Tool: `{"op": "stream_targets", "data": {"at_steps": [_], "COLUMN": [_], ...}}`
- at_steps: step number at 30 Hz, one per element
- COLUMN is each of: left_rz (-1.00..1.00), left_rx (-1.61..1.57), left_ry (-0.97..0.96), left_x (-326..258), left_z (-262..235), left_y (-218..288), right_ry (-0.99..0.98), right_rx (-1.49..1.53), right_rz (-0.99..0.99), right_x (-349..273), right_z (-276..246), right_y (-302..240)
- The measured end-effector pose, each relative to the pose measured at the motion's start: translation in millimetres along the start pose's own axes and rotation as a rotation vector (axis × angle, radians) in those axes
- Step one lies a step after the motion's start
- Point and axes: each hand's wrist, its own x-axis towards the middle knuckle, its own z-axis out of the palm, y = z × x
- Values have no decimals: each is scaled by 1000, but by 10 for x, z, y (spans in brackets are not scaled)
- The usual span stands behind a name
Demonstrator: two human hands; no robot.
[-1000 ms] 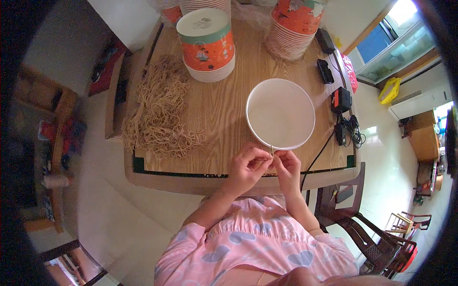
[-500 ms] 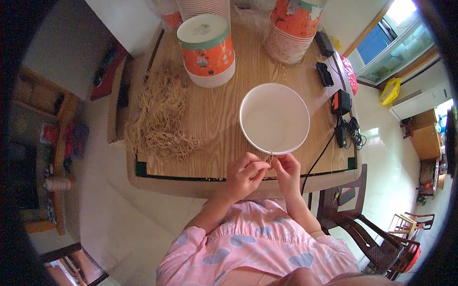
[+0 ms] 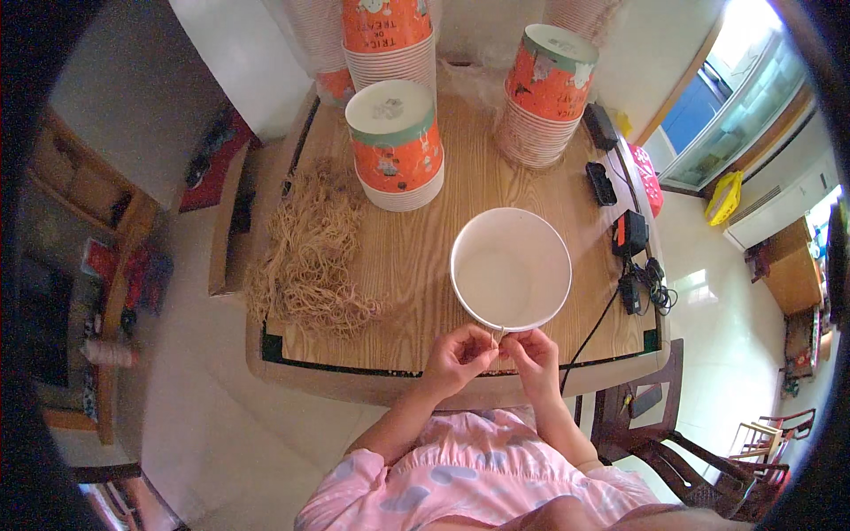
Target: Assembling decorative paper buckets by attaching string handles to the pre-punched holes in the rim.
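A: What do the hands [image 3: 461, 359] hold?
B: Both, nearly closed, pinch a thin cord [image 3: 499, 335] at the white bucket's [image 3: 512, 270] lower rim, below right of centre.
A: The bucket?
B: On the desk [image 3: 412, 296], right of centre, mouth up.

A round white paper bucket [image 3: 511, 270] stands on the near part of the tabletop [image 3: 416, 292], right of centre, its open mouth up and its pale inside in view. A thin tan string [image 3: 502, 333] shows at its near rim, largely hidden.
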Motion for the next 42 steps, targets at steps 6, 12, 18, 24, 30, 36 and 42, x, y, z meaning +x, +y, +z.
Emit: {"op": "stream_targets", "data": {"at_steps": [6, 12, 18, 24, 30, 36, 42], "left_rz": [18, 314, 498, 548, 534, 539, 217], "left_rx": [-33, 576, 1099, 1274, 1277, 1102, 605], "left_ry": [2, -34, 24, 62, 49, 92, 254], "left_x": [12, 16, -29, -50, -69, -63, -68], "left_z": [6, -9, 11, 7, 27, 42, 89], "left_y": [91, 159, 220, 224, 226, 180, 171], "right_ry": [-25, -9, 21, 50, 93, 92, 49], "right_rx": [9, 45, -17, -250, -441, -370, -351], "right_rz": [43, 51, 13, -167, -345, -217, -259], "right_x": [-23, -42, -23, -27, -25, -40, -19], "right_z": [-4, 28, 19, 32, 78, 56, -3], "right_y": [-24, -58, -14, 33, -28, 19, 70]}}
